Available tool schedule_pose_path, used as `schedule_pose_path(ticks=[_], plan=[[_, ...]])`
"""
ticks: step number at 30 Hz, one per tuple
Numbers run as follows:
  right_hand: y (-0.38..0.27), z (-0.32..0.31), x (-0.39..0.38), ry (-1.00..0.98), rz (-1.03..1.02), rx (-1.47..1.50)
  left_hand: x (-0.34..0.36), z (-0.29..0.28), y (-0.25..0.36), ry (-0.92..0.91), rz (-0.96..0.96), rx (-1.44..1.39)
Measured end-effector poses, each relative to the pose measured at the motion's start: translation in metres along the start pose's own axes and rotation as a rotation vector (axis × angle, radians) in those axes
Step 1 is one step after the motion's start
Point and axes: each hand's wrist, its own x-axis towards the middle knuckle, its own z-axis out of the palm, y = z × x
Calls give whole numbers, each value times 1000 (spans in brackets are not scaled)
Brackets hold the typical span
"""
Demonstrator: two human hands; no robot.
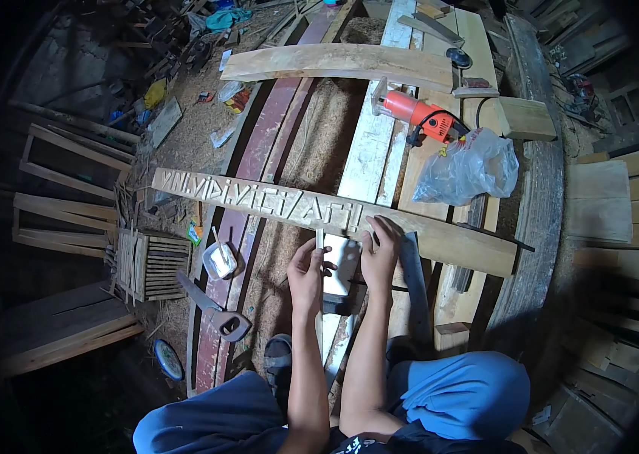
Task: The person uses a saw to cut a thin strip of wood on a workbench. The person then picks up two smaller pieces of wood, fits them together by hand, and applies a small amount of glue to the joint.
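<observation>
A long wooden plank (440, 240) with letters carved along it lies crosswise over the workbench boards. My left hand (307, 276) is closed around a thin upright tool (319, 240), a chisel or pencil, whose tip sits near the plank's lower edge by the last carved marks. My right hand (380, 253) rests just to the right, fingers pressing on the plank's near edge. A dark block-like object (342, 301) lies on the boards right below my hands, between my forearms.
An orange power tool (418, 115) and a clear plastic bag (462, 168) lie behind the plank. A curved board (338, 62) lies farther back. A handsaw (212, 306), small wooden crate (149, 265) and container (220, 259) are left; stacked timber at right. My knees are at the bottom.
</observation>
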Motion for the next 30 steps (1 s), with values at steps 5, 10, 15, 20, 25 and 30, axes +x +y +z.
schedule_pose_path(ticks=[5,10,15,20,25,30], plan=[[5,3,-2,-12,-41,-60,0,-12,-4,-17,-8,3],[3,13,-1,26,-62,-111,4,-10,-7,-35,-11,-28],[-1,17,-4,47,-90,-219,13,-7,-7,-104,3,-73],[-6,21,-8,32,-127,-301,9,-6,-17,-72,-58,-188],[-3,21,-7,-5,-118,-343,11,-10,-20,-79,-105,-189],[-2,25,-13,0,-150,-401,13,-18,-19,-75,-92,-194]])
